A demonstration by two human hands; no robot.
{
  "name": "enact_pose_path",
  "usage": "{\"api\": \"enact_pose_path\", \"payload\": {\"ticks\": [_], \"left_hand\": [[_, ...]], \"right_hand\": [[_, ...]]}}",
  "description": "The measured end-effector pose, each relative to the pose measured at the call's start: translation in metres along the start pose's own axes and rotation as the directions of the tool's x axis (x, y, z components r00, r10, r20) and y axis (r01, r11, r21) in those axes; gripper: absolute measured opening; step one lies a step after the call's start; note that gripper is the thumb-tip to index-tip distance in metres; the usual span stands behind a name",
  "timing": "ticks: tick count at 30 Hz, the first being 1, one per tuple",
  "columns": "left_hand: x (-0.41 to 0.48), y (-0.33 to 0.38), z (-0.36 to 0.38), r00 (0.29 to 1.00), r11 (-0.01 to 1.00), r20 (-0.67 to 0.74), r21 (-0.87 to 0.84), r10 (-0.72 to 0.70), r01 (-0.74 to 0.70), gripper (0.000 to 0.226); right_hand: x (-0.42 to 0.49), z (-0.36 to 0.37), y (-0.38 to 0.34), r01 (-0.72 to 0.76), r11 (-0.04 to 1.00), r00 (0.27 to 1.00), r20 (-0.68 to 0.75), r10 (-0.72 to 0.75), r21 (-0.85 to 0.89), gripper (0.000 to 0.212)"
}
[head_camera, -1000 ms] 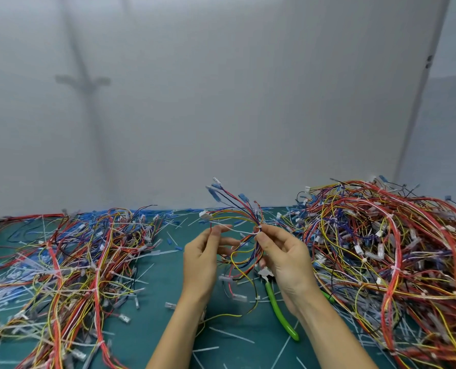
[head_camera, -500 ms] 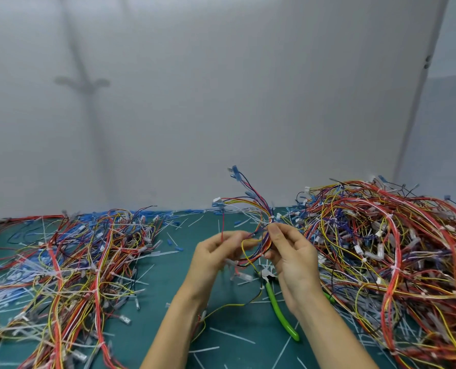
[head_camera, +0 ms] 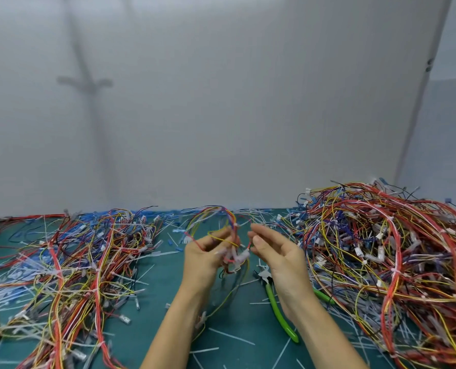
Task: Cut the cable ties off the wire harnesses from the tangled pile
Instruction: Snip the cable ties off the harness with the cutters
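Harness (head_camera: 233,257) blurred — cutters (head_camera: 280,315) half-covered

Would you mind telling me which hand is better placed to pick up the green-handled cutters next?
Right. The right hand is open and appears free, and the green-handled cutters lie on the mat right beside its wrist. The left hand grips the wire harness, so it is busy.

Small wire harness (head_camera: 233,258) in left hand (head_camera: 202,259), right hand (head_camera: 278,253) alongside

Head camera faces forward, seemingly close over table (head_camera: 250,315).
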State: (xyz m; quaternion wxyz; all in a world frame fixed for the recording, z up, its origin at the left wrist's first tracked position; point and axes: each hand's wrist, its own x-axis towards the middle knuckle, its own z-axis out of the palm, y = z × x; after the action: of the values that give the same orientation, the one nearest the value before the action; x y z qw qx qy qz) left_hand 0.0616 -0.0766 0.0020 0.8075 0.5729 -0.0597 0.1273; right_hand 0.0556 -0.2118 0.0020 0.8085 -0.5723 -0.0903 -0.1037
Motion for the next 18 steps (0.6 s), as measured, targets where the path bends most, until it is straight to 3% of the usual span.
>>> {"api": "enact_pose_path", "payload": {"ticks": [4,7,9,16,18], "left_hand": [[0.004,0.005,-0.005,0.994,0.968,-0.112,-0.249,0.007,-0.035,0.031],[0.003,0.006,-0.007,0.995,0.932,-0.091,-0.357,0.030,-0.061,0.042],[0.002,0.007,-0.007,0.996,0.929,-0.089,-0.366,0.022,-0.053,0.054],[0.001,0.011,-0.007,1.000,0.932,0.023,-0.363,-0.012,0.020,0.029],[0.001,0.013,-0.009,0.995,0.932,0.086,-0.355,-0.053,0.080,0.035]], "right_hand": [[-0.005,0.004,0.008,0.057,0.922,0.967,0.253,0.045,-0.384,0.035],[-0.010,0.010,0.016,0.153,0.844,0.936,0.348,0.042,-0.513,0.034],[-0.013,0.012,0.019,0.152,0.853,0.948,0.318,0.016,-0.499,0.030],[-0.012,0.014,0.013,0.124,0.943,0.968,0.245,-0.047,-0.310,0.030],[-0.011,0.015,0.011,0.122,0.961,0.973,0.223,-0.066,-0.248,0.028]]}}
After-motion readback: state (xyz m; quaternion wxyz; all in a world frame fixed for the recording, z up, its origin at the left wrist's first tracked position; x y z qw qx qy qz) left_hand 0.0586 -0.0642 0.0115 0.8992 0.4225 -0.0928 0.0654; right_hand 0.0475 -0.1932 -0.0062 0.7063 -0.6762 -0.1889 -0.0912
